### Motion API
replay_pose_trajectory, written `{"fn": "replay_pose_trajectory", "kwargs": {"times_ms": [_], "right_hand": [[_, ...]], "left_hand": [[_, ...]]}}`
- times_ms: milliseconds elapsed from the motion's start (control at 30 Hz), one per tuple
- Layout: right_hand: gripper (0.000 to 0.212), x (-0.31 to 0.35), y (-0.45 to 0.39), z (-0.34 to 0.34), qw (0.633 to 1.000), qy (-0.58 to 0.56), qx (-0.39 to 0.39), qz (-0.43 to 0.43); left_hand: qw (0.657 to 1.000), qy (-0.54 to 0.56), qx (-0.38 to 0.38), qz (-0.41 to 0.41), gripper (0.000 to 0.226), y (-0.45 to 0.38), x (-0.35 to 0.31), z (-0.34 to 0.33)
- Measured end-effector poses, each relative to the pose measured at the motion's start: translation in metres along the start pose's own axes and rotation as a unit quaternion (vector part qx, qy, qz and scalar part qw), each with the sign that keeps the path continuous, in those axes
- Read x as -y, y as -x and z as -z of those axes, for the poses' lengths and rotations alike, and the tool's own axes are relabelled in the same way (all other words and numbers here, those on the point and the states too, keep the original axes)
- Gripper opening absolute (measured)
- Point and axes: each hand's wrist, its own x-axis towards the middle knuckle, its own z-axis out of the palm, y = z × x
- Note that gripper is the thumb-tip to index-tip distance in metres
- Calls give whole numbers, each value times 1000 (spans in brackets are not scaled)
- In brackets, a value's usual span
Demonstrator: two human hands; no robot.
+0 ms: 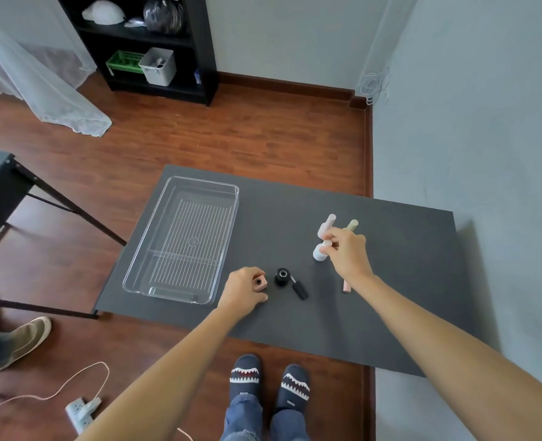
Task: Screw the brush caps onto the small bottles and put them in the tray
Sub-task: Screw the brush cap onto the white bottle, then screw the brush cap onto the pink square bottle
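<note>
We are at the very start of the job, to judge by the clear tray (180, 243), which sits on the left of the dark tabletop (390, 281) with nothing in it. Our left hand (242, 292) curls round a small pink square bottle (260, 283) standing open-necked just right of the tray's near corner, fingers wrapped on its sides. Our right hand (347, 249) pinches something at the neck of a small white bottle (319, 253), where a pale pink brush cap (327, 226) leans; whether that cap is the thing pinched we cannot tell, as the fingers hide the join. A yellowish cap (352, 225) pokes up behind the same hand, and a pink cap (346, 286) lies under the wrist. Between our hands stands a black bottle (282, 276), its black brush cap (299, 289) lying loose just beside it. Next, we judge, a cap must be seated straight on a neck and twisted while the other hand steadies the bottle. No brand, label or writing can be read on anything here.
</note>
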Motion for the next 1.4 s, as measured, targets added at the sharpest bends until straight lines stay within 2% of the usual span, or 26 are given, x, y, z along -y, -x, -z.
{"fn": "replay_pose_trajectory", "kwargs": {"times_ms": [133,267,333,400,500,667,767,867,933,1067,1267,1400], "right_hand": [[19,-4,0,-4,1000,4,-6,12],[24,-6,5,-4,999,1,-1,47],[27,-12,13,-3,998,-22,-22,54],[35,-24,26,-4,997,-40,-67,10],[32,-50,41,-7,991,21,-117,-68],[47,-64,50,-15,968,154,-86,-181],[41,-61,48,-18,962,177,-62,-199],[36,-59,47,-16,961,166,-59,-213],[33,-59,48,-11,967,102,-73,-221],[30,-53,53,19,975,-43,-126,-178],[31,7,50,93,971,-123,-199,-52],[23,65,51,144,955,-189,-228,29]], "left_hand": [[999,18,-45,4,26,0,0,-3],[997,29,-70,4,14,3,0,-6],[995,43,-85,2,12,4,0,-4],[993,60,-101,0,13,4,-2,3],[987,91,-128,-6,10,1,-9,17],[983,99,-153,-25,8,-4,-24,33],[983,95,-148,-45,12,-2,-32,35],[983,95,-144,-63,13,2,-39,37],[982,102,-144,-75,13,4,-47,42],[978,110,-149,-100,10,6,-70,61],[962,159,-164,-148,16,11,-123,93],[945,210,-158,-192,21,21,-161,110]]}}
